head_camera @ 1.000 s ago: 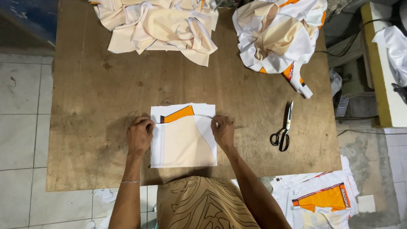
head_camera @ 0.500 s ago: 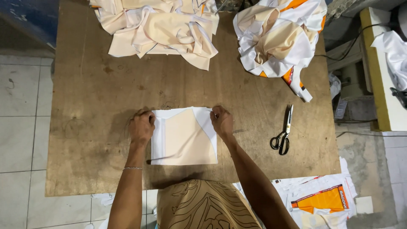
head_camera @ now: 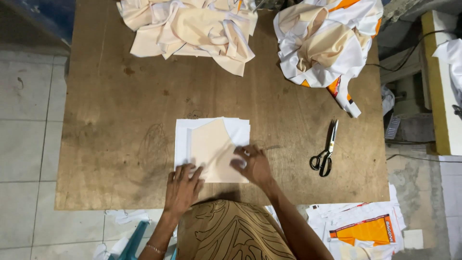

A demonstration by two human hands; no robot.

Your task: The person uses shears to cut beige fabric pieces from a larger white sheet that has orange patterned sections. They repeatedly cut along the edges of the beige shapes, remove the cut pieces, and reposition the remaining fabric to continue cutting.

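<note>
Two hands — left hand [head_camera: 183, 188], right hand [head_camera: 252, 163] — flat on folded cream-and-white fabric [head_camera: 214, 147].

Top edge cuts off the cream fabric pile [head_camera: 190, 29] and the white/orange fabric bundle [head_camera: 327, 41]. Right hand [head_camera: 252, 163] is motion-blurred, so fingers' grip on the folded fabric piece [head_camera: 211, 147] can't be told; its near edge is hidden under both hands. Bottom edge cuts the printed sheets on the floor [head_camera: 361, 231].

Tan garment [head_camera: 231, 233] with dark swirling lines, thin bracelet [head_camera: 155, 249] on the left wrist.
</note>
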